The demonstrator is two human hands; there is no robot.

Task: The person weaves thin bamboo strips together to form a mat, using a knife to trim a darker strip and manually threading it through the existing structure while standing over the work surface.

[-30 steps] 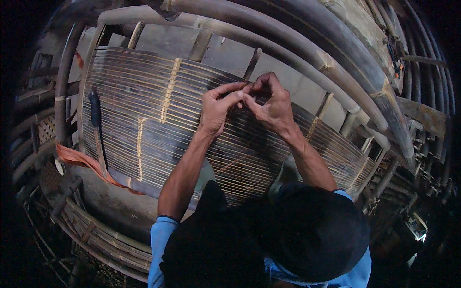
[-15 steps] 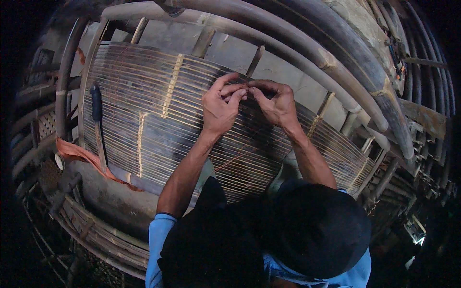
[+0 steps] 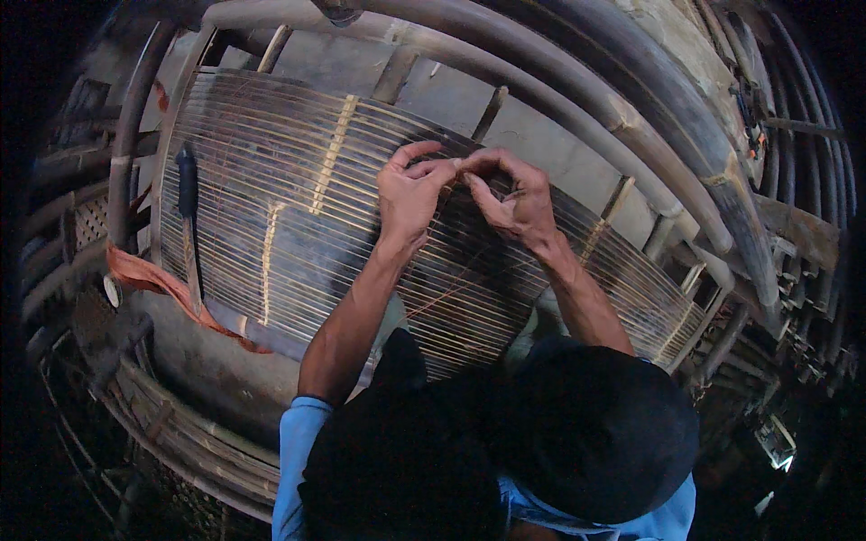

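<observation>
A panel of thin bamboo slats (image 3: 271, 144), set side by side with narrow gaps, stretches beneath both hands. Near its far edge, my left hand (image 3: 410, 198) is closed with thumb and fingers pinched together, the index finger curved above. My right hand (image 3: 521, 200) meets it there, thumb and forefinger bent into a ring. The fingertips of both hands come together; whatever they pinch is too small to make out. Thin reddish strands (image 3: 451, 290) lie across the slats below the hands. Pale woven bands (image 3: 334, 153) cross the slats left of my left hand.
A knife (image 3: 188, 194) with a black handle lies on the panel's left part. An orange cloth strip (image 3: 162, 278) hangs along the lower left edge. Thick bamboo poles (image 3: 559, 81) run along the far side, and more bamboo rails (image 3: 207, 437) stand at the lower left.
My right hand's thumb and forefinger have opened into a wider ring, and my left fingers have straightened slightly. The fingertips still meet. The view has shifted a little.
</observation>
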